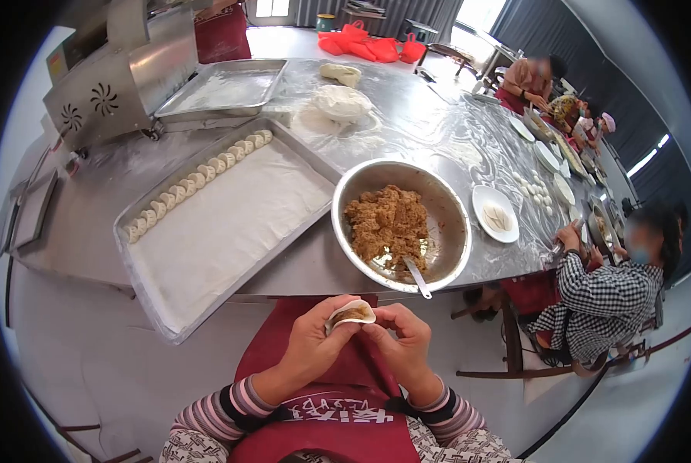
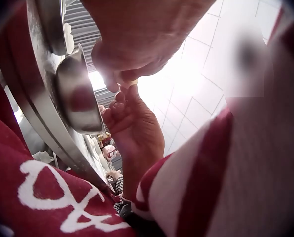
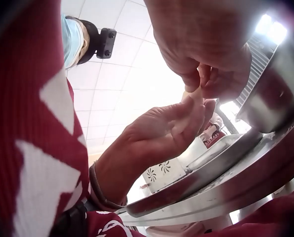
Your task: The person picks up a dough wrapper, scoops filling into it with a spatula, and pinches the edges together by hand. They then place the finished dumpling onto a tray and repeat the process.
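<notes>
In the head view, a round dough wrapper (image 1: 351, 312) with brown filling is held just past the table's front edge, its rim partly folded up. My left hand (image 1: 314, 336) cups it from the left, thumb and fingers curled round the dough. From the right, my right hand (image 1: 404, 339) pinches the wrapper's edge between thumb and finger. In the left wrist view, my left hand (image 2: 137, 39) looms above the right hand (image 2: 138, 131), fingertips meeting. The right wrist view has my right hand (image 3: 201, 39) above the left hand (image 3: 149, 138); both largely hide the dough.
A steel bowl (image 1: 457, 266) of brown filling, with a spoon (image 1: 417, 278), stands ahead. Left of it lies a floured tray (image 1: 229, 255) with a row of pleated dumplings (image 1: 199, 182). A white plate (image 1: 484, 202) holds stacked wrappers. Seated at right is a person (image 1: 608, 285).
</notes>
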Demonstrator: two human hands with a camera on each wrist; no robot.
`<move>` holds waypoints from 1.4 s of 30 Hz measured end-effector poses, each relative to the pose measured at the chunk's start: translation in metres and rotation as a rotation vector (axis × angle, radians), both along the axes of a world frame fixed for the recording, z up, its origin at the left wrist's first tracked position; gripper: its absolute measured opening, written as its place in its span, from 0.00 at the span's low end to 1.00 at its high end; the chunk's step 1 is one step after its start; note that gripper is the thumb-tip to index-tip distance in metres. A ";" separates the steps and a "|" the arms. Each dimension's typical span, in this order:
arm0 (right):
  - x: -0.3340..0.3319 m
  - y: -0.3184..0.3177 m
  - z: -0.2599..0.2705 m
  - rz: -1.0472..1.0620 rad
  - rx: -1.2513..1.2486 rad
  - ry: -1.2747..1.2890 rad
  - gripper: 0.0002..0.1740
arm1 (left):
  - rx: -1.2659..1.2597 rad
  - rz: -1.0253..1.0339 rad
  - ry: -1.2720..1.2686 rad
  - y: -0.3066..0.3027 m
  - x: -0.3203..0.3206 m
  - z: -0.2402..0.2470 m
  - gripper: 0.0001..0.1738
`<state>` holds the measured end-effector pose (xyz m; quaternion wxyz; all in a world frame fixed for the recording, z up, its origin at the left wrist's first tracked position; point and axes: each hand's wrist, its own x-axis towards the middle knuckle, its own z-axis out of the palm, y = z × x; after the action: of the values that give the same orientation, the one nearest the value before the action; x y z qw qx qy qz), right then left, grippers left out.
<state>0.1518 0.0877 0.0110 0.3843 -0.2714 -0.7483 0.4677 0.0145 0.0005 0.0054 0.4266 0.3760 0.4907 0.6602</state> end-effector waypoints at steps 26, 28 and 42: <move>-0.011 -0.007 0.006 -0.071 -0.069 0.145 0.07 | 0.097 -0.009 0.180 0.002 -0.004 -0.005 0.17; -0.010 -0.007 0.004 -0.083 -0.299 0.261 0.06 | 0.094 -0.038 0.198 0.002 -0.006 -0.004 0.17; -0.009 0.003 -0.002 -0.049 0.084 0.079 0.09 | -0.028 0.059 0.014 0.003 0.001 -0.004 0.17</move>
<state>0.1426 0.0908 0.0095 0.4359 -0.2547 -0.7447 0.4366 0.0151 0.0038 0.0013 0.4086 0.3600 0.5137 0.6630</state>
